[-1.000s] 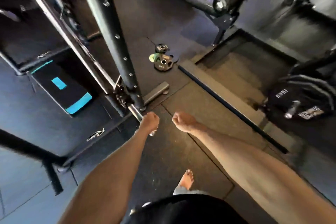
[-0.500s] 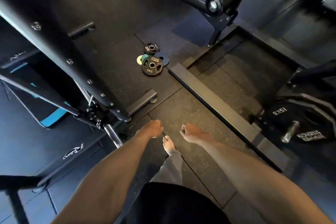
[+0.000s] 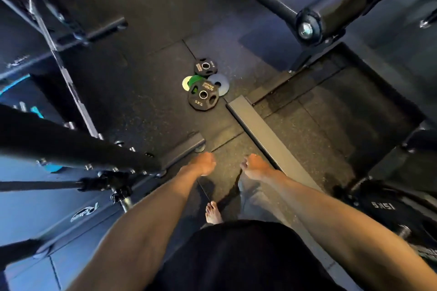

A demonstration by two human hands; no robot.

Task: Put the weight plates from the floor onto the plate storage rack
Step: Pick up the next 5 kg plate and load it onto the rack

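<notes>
Left grip (image 3: 203, 163) loosely curled, empty; right grip (image 3: 253, 166) same, fingers bent, nothing held. Both hang over floor (image 3: 146, 92), forearms extended. Plate pile ahead on floor: 5KG black plate (image 3: 203, 98) on top, green disc (image 3: 195, 79), pale yellow disc (image 3: 185, 82), grey disc (image 3: 220, 82), small black plate (image 3: 205, 66) behind. Versus 0.5 s ago: pile nearer, rack upright (image 3: 78, 149) swung lower-left, bare foot (image 3: 212, 214) now below hands.

Dim gym, cool bluish cast over the mats at left. Warm light lands on both forearms, throwing soft shadows onto the floor (image 3: 227, 153) beneath them. Wide-angle bending curves the rack upright (image 3: 71, 146) and edges. Corners smear with blur; the plates (image 3: 203, 92) at center read fairly sharp.
</notes>
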